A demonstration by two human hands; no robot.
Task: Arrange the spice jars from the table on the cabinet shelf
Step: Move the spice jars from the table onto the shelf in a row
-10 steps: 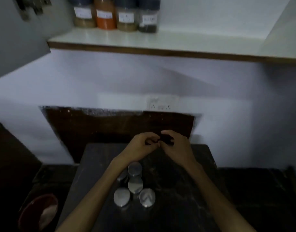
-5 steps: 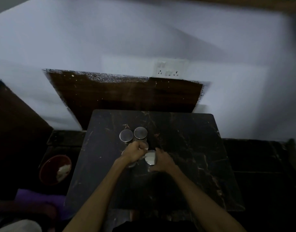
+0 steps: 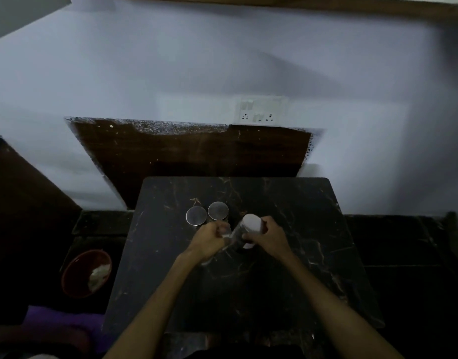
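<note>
Pickup step: both hands grabbing jars off the dark marbled tabletop (image 3: 287, 268).
Right hand (image 3: 268, 235) is gripping a tilted silver-lidded clear spice jar (image 3: 249, 226); left hand (image 3: 209, 239) is curling round another, probably, though it's blurred. Two silver-lidded jars (image 3: 206, 215) are standing just behind. Next: lift both to the shelf, out of frame.

On the dark marbled desk (image 3: 313, 229), two spice jars with round metal lids (image 3: 196, 215) (image 3: 217, 210) stand side by side near the middle, toward its far edge. Just beside them the right hand (image 3: 268, 238) grips a tilted jar (image 3: 248, 229) with a pale lid; the left hand (image 3: 209, 240) curls around another jar, blurred. A red bin (image 3: 77, 270) sits on the floor beyond the desk's left edge
</note>
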